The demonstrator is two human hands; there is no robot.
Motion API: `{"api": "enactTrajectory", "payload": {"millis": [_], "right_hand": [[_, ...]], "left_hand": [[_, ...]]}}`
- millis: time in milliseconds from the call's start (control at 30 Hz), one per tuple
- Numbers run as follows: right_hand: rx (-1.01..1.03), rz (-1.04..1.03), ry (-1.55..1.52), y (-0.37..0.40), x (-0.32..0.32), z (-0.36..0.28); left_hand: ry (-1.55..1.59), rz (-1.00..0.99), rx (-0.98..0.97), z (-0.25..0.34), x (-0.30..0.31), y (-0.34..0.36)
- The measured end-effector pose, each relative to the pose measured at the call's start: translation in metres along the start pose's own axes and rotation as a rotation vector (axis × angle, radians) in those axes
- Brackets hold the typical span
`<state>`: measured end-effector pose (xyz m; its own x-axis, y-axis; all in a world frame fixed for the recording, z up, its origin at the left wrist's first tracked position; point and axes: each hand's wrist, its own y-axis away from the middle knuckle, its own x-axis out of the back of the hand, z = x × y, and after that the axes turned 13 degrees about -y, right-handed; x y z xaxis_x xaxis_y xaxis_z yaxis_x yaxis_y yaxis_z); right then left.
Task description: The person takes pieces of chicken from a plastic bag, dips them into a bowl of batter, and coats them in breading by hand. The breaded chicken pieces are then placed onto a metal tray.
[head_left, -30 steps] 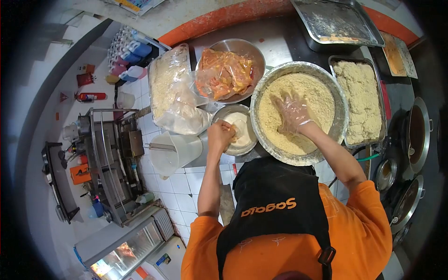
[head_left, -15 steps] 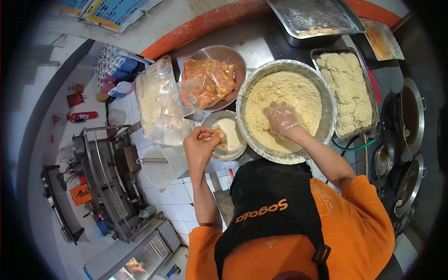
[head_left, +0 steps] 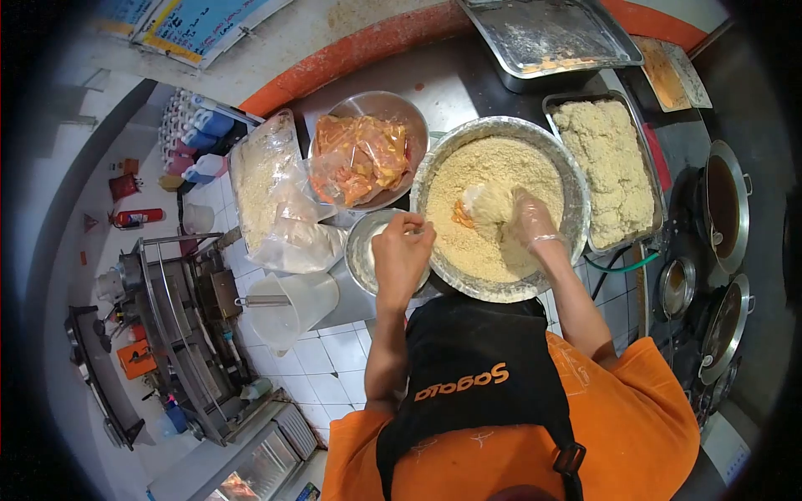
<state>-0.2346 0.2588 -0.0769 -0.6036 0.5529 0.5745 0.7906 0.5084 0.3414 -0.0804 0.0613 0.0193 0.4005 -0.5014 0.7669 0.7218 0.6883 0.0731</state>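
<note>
A large metal bowl [head_left: 428,271] holds pale yellow breading flour [head_left: 468,250]. In the flour lies a piece of raw marinated meat [head_left: 462,215], orange at one end and partly white with batter or flour. My right hand [head_left: 535,220], in a clear plastic glove, is in the flour just right of the meat; loose flour is blurred around its fingers, which I cannot make out. My bare left hand [head_left: 403,253] is over the rim between that bowl and a smaller bowl of white batter [head_left: 361,259]. Its fingers are curled together, with nothing visible in them.
Behind the batter stands a steel bowl [head_left: 422,134] of marinated meat in clear plastic. A bag of pale crumbs [head_left: 267,184] and a plastic jug [head_left: 305,305] are at left. Right are a tray of breaded pieces [head_left: 606,167] and wide pans [head_left: 725,209]. A covered tray [head_left: 551,37] stands behind.
The meat has left my left hand and now lies in the flour. My left hand has moved right and turned. My right hand has shifted right, stirring up flour.
</note>
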Motion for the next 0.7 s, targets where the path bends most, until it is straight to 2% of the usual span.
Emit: {"api": "enactTrajectory", "payload": {"millis": [33, 100, 200, 233, 267, 333, 433, 567, 633, 667, 700], "right_hand": [[-0.002, -0.005, -0.002, 0.003, 0.000, -0.005], [-0.013, -0.168, 0.297, 0.005, -0.001, -0.011], [0.043, -0.093, 0.226, -0.010, -0.041, 0.019], [0.237, -0.046, 0.169, -0.019, -0.048, 0.037], [0.234, -0.060, 0.173, -0.011, -0.039, 0.018], [0.071, -0.179, 0.234, -0.006, -0.021, -0.020], [0.187, -0.228, 0.172, -0.016, -0.031, -0.004], [0.177, -0.219, 0.167, -0.007, -0.011, -0.048], [0.928, 0.111, 1.179, -0.004, -0.019, -0.059], [0.923, 0.111, 1.182, -0.006, -0.029, -0.041], [0.853, 0.078, 1.014, -0.013, -0.048, -0.011]], "left_hand": [[0.028, -0.068, 0.082, -0.010, 0.006, 0.001], [0.087, -0.045, 0.147, -0.022, 0.014, 0.006], [0.182, 0.002, 0.224, -0.029, 0.023, 0.008], [0.170, -0.004, 0.251, -0.032, 0.025, 0.010], [0.151, -0.014, 0.282, -0.034, 0.029, 0.014], [0.161, -0.003, 0.307, -0.035, 0.035, 0.019], [0.216, 0.032, 0.339, -0.048, 0.037, 0.028], [0.201, 0.090, 0.338, -0.069, 0.043, 0.044], [0.233, 0.120, 0.385, -0.074, 0.045, 0.046], [0.235, 0.116, 0.383, -0.079, 0.045, 0.049], [0.215, 0.115, 0.383, -0.084, 0.047, 0.052]]}}
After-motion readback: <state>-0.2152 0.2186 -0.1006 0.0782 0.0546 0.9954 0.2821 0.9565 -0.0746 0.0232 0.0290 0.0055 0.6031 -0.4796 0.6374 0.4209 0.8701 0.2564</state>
